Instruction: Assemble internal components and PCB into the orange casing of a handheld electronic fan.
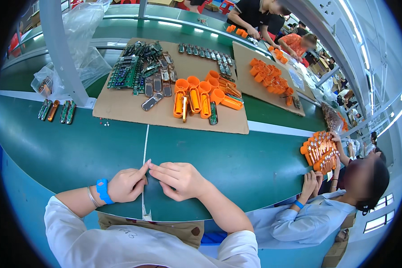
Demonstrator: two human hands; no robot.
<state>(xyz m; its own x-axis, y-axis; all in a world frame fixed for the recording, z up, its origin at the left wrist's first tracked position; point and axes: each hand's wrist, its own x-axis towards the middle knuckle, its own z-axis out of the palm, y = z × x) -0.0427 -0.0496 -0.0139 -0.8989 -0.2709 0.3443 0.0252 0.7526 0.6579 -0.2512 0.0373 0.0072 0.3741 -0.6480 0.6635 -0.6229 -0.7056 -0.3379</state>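
Note:
My left hand (128, 183) is over the green table, index finger stretched out and the other fingers partly curled. My right hand (179, 179) meets it from the other side, its fingers extended and its thumb apart. The fingertips of both touch or nearly touch above a pale line (145, 147) on the table. I see no object in either hand. Beyond them lies a cardboard sheet (120, 107) with orange tube-shaped housings (182, 85), several holding orange inserts. A green circuit board piece (213, 113) stands beside them. Grey oval parts (152, 102) lie to their left.
Green circuit boards (123, 73) are heaped at the back of the cardboard. Small board assemblies (68, 111) rest at the left by a metal post (64, 49). At right, a co-worker's hand (310, 183) is near a cluster of orange parts (319, 152). More people work beyond.

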